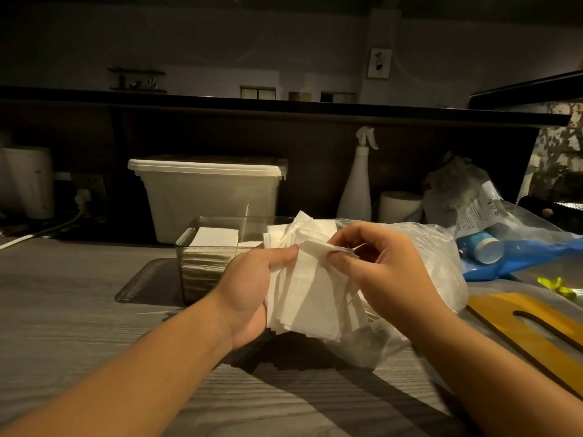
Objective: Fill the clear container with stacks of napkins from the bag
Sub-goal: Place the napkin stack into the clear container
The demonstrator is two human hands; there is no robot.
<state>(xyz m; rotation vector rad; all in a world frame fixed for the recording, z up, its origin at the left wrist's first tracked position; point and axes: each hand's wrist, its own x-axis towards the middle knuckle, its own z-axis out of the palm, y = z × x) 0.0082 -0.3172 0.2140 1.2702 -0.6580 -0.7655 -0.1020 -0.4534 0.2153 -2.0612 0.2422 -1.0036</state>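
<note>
A loose stack of white napkins (pixel 310 291) is held above the counter in front of me. My left hand (pixel 252 291) grips its left edge, thumb on top. My right hand (pixel 388 272) pinches the top napkins at the stack's upper right. Just behind stands the clear container (pixel 189 247), with stacks of napkins (pixel 214 238) inside it. The crinkled clear plastic bag (pixel 441 272) lies to the right, under and behind my right hand; what it holds is hidden.
A lidded white tub (pixel 208 190) stands behind the container, a white spray bottle (pixel 358 184) to its right. A blue bag with a blue cup (pixel 489 250) and a yellow wooden board (pixel 536 329) lie right. A white appliance (pixel 28 181) and cable sit left.
</note>
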